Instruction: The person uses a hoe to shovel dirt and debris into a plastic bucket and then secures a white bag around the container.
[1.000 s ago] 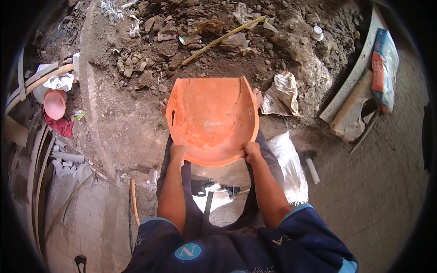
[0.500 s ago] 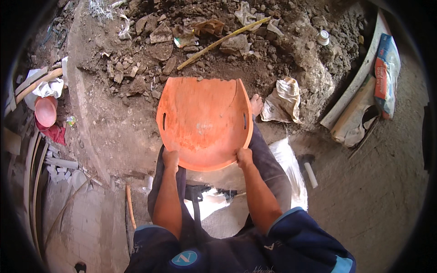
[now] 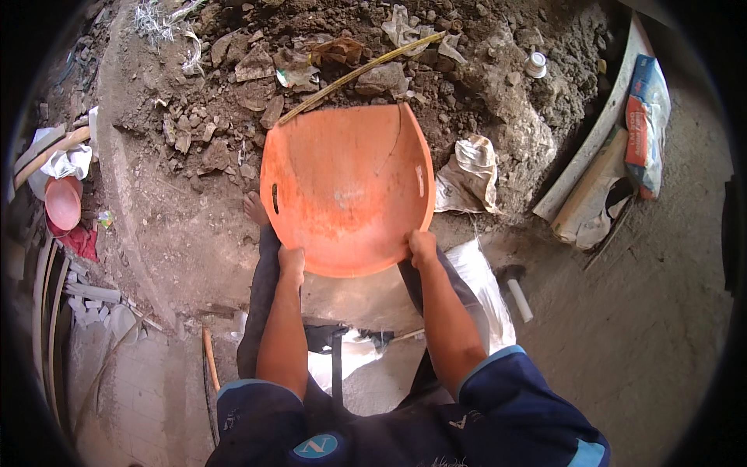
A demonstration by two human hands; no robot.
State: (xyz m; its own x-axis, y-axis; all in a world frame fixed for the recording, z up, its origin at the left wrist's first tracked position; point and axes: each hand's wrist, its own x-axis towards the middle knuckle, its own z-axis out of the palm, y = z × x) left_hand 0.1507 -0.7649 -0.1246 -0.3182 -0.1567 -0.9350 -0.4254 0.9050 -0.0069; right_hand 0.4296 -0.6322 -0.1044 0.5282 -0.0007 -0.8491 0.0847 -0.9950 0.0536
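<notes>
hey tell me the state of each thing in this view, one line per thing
Left hand: gripping the orange scoop's near edge
Right hand: gripping that edge, farther right
Orange scoop: held hollow side up, stained, no load inside
Yellow stick: lying slantwise on rubble
Beige sack: crumpled on the ground
Pink bucket: open-topped
Red-and-blue bag: lying down; sealed or not, unclear

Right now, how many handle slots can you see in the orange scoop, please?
2: the left slot in the orange scoop, beyond the left hand; the right slot on its opposite side, beyond the right hand. Any under the hands would be hidden.
</notes>
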